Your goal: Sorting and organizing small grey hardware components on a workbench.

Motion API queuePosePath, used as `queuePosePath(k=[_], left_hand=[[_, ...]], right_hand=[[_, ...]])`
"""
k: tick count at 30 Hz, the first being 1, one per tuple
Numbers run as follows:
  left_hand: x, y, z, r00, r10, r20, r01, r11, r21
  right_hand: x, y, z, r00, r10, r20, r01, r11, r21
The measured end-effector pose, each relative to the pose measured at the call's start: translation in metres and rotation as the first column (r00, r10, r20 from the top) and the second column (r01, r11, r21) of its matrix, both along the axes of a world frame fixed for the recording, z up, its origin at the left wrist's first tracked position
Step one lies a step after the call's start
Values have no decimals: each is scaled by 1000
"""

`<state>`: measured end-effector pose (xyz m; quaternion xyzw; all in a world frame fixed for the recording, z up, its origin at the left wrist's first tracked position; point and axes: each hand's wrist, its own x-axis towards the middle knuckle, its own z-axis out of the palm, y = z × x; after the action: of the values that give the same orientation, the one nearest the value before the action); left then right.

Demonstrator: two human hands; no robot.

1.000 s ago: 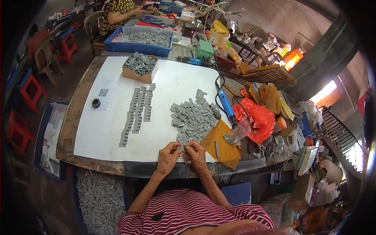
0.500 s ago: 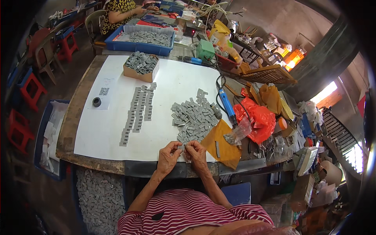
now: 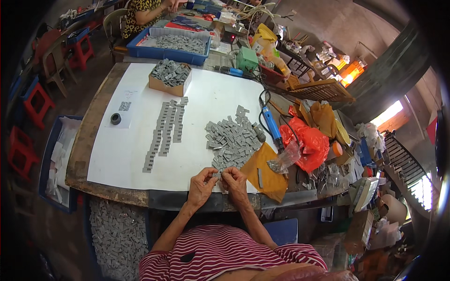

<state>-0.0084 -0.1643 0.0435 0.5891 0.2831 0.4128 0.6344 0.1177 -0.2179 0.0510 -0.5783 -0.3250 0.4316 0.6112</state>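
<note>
My left hand (image 3: 202, 185) and my right hand (image 3: 235, 185) meet at the near edge of the white sheet (image 3: 126, 159). Both are closed, fingertips pinching one small grey piece (image 3: 219, 175) between them; the fingers cover most of it. Just beyond lies a loose pile of small grey rectangular pieces (image 3: 232, 140). To the left, similar pieces form overlapping rows (image 3: 166, 126) on the sheet. An open cardboard box (image 3: 171, 77) heaped with grey pieces stands at the far side. Beside my right hand is a brown paper envelope (image 3: 267, 175) with a grey strip (image 3: 260, 178) on it.
A blue electric screwdriver (image 3: 272, 124) and a red plastic bag (image 3: 307, 143) lie at the right. A black ring (image 3: 115, 119) sits on the left. Beyond are a blue tray (image 3: 168, 52) of pieces and another person (image 3: 143, 16). A bin of pieces (image 3: 117, 234) stands below the table's edge.
My hands stay almost in place, still pinching the small piece. The other person's hands at the far table have risen. The view has shifted slightly.
</note>
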Motion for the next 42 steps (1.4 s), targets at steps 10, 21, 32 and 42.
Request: queuePosePath(k=[10,21,32,42], left_hand=[[1,-4,-9,991,11,-134,-1,997,81],[6,8,-8,995,-71,65,81,983,-163],[3,5,-12,995,-99,8,99,985,-141],[5,7,-13,995,-102,-16,100,989,-105]], right_hand=[[0,-7,-4,995,-61,78,67,995,-79],[8,4,-6,985,-23,-170,32,998,52],[9,0,-8,983,-3,-183,9,999,33],[12,0,-8,989,-1,-147,8,999,45]])
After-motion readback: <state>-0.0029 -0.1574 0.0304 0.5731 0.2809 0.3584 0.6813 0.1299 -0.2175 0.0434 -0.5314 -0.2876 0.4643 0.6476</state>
